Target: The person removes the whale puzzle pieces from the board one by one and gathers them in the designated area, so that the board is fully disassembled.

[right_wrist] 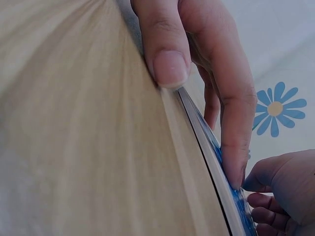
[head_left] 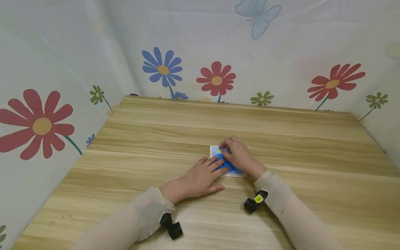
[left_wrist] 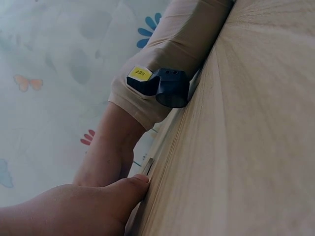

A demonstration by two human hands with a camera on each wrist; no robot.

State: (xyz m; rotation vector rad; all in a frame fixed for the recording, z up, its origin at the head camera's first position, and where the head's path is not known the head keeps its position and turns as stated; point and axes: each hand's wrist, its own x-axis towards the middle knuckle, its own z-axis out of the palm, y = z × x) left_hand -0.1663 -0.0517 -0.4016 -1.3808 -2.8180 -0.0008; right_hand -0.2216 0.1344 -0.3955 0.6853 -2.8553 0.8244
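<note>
A small flat board (head_left: 212, 150) with a pale edge and a light blue face lies on the wooden table, a bright blue shape (head_left: 230, 167) on top of it. My left hand (head_left: 200, 177) reaches in from the left; its outstretched fingers rest across the blue shape, thumb apart on the table side. Over the board's upper right, my right hand (head_left: 239, 154) touches it with bent fingers. In the right wrist view, the right thumb (right_wrist: 170, 66) is at the board's edge (right_wrist: 209, 157) and a finger reaches the blue surface. The hands hide much of the board.
The wooden table (head_left: 156, 128) runs back to a pale flower-printed cloth (head_left: 193, 31) hung behind and at both sides. Black wrist cameras sit on both sleeves, one (head_left: 171, 226) on the left and one (head_left: 254, 202) on the right.
</note>
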